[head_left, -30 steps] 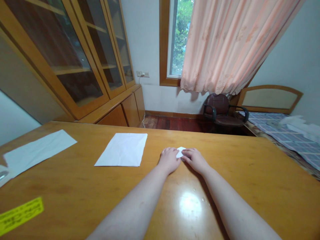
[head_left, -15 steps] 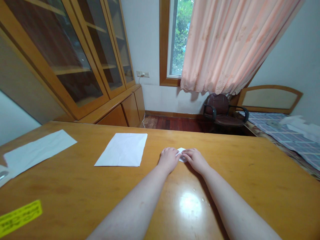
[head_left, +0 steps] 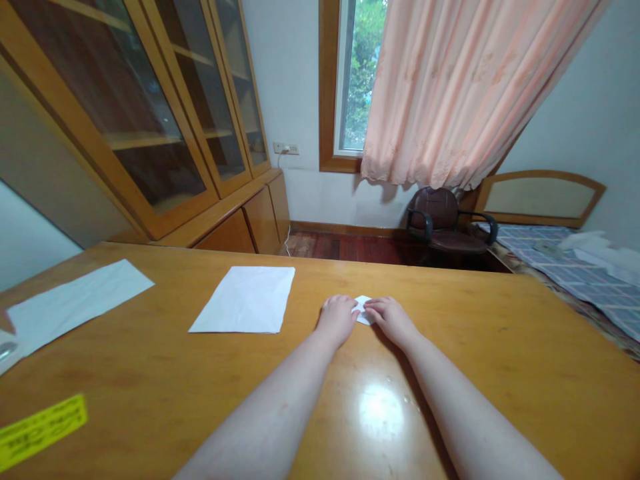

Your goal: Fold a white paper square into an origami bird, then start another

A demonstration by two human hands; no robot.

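Observation:
A small piece of folded white paper (head_left: 365,319) lies on the wooden desk (head_left: 240,387), between my two hands. My left hand (head_left: 339,317) presses on its left side with the fingers curled together. From the right, my right hand (head_left: 393,317) bears on the same piece, its thumb and fingers closed over the edge. Parts of the folded paper are covered by the fingers, so its full shape cannot be made out.
Left of my hands lies a white sheet (head_left: 245,300), with a longer paper strip (head_left: 85,307) farther left. A yellow label (head_left: 43,432) is at the near left. Beyond the desk stand a glass-door cabinet (head_left: 210,187), an armchair (head_left: 445,223) and a bed (head_left: 565,257).
The paper between my thumbs looks flatter, and my left thumb has shifted slightly. Both arms stay in nearly the same place.

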